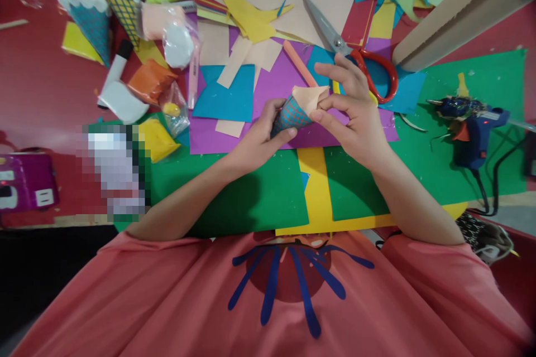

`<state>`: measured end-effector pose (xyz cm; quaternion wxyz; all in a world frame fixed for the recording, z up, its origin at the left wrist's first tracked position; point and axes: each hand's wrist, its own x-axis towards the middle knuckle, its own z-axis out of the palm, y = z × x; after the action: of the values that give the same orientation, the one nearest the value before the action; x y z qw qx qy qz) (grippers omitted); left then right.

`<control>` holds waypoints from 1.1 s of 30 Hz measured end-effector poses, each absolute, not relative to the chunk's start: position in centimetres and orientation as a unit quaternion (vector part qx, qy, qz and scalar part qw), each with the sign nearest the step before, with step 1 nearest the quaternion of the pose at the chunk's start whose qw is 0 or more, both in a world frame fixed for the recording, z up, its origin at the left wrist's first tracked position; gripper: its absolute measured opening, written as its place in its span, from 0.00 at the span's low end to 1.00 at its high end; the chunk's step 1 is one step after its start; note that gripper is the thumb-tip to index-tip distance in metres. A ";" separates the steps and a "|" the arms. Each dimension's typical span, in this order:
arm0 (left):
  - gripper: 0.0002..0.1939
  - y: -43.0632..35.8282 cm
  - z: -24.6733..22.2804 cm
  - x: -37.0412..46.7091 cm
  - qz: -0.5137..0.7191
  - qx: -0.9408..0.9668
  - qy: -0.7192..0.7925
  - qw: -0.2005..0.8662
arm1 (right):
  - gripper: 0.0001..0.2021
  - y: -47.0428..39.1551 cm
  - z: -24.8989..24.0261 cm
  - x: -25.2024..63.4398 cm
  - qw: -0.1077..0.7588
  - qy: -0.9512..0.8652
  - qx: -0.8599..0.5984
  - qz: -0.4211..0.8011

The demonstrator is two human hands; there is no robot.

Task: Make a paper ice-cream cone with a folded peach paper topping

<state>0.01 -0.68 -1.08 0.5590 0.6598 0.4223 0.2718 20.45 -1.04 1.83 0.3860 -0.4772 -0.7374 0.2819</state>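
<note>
A small paper cone (295, 113), blue with a reddish grid and a plain peach inside, lies tilted over the purple sheet (268, 81), its mouth toward the upper right. My left hand (267, 136) is wrapped round the cone's narrow lower end. At the cone's open rim, my right hand (355, 111) pinches the peach edge between thumb and index finger, its other fingers raised. A peach stick (299, 62) lies just above the cone. Large scissors with red handles (376, 75) rest behind my right hand.
Blue glue gun (477, 131) with its cord lies right on a green sheet (259, 195). A cardboard roll (444, 14) stands at the upper right. Finished cones (90, 25), clay packets (153, 81) and a marker (117, 67) crowd the left. Paper scraps (251, 17) cover the back.
</note>
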 end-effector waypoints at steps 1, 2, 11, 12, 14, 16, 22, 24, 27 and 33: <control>0.23 -0.7 -0.9 0.1 0.266 0.644 0.423 0.579 | 0.05 -1.0 1.9 20.5 0.387 -0.732 -0.479 0.291; 0.23 -0.7 -0.7 0.2 0.258 0.627 0.425 0.600 | 0.05 -1.0 1.9 20.5 0.387 -0.728 -0.480 0.299; 0.22 -0.6 0.6 0.5 0.213 0.544 0.425 0.691 | 0.05 -0.9 1.8 20.5 0.386 -0.726 -0.482 0.304; 0.22 -0.6 0.6 0.5 0.213 0.544 0.424 0.692 | 0.05 -0.9 1.7 20.5 0.388 -0.724 -0.482 0.304; 0.22 -0.6 0.5 0.5 0.215 0.546 0.422 0.691 | 0.05 -0.9 1.7 20.5 0.393 -0.720 -0.484 0.304; 0.21 -0.6 0.3 0.5 0.221 0.550 0.415 0.690 | 0.06 -0.8 1.7 20.5 0.396 -0.721 -0.479 0.306; 0.19 -0.5 -0.9 0.3 0.260 0.579 0.393 0.665 | 0.05 -0.9 1.5 20.5 0.389 -0.728 -0.457 0.332; 0.19 -0.5 -1.3 0.2 0.266 0.601 0.394 0.643 | 0.06 -0.9 1.3 20.4 0.402 -0.717 -0.455 0.342; 0.20 -0.4 -1.7 0.0 0.274 0.634 0.394 0.607 | 0.07 -0.8 1.0 20.3 0.418 -0.703 -0.454 0.353; 0.21 -0.5 -2.0 -0.2 0.288 0.679 0.389 0.552 | 0.07 -0.7 1.4 20.3 0.394 -0.734 -0.432 0.345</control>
<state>-0.17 -0.46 -2.03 0.5516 0.6791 0.3891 0.2883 20.35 -0.72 1.38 0.3943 -0.4324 -0.7338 0.3450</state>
